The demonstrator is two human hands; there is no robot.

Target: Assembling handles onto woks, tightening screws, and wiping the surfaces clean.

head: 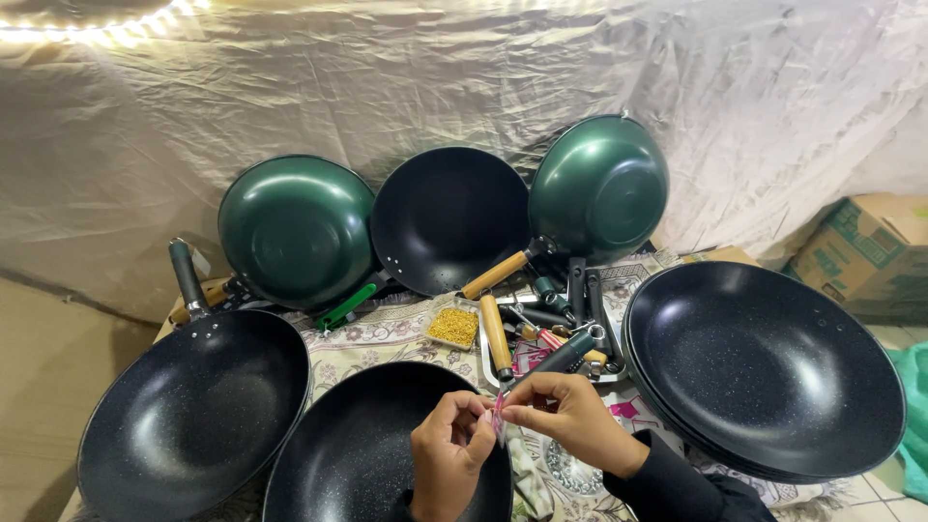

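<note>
While both hands meet just above the near edge of the surface (387, 333), they pinch a small pink item (498, 423) between them, too small to make out further. The left hand (448, 462) has its fingertips closed on the item's left side, and the right hand (570, 418) grips it from the right with thumb and forefinger, a dark sleeve (677, 483) covering that wrist. The hands hover over the rim of a black wok (358, 454) at the front centre. Another black wok (193, 411) with a dark handle lies to the left, and a stack of black woks (764, 367) sits to the right. Behind the hands, a tray of handles and tools (551, 338) rests beside a small dish of yellow bits (453, 327). At the back, two green woks (296, 230) (599, 187) and a black one (449, 220) lean against a draped sheet (290, 87). A cardboard box (865, 253) stands at the far right.
</note>
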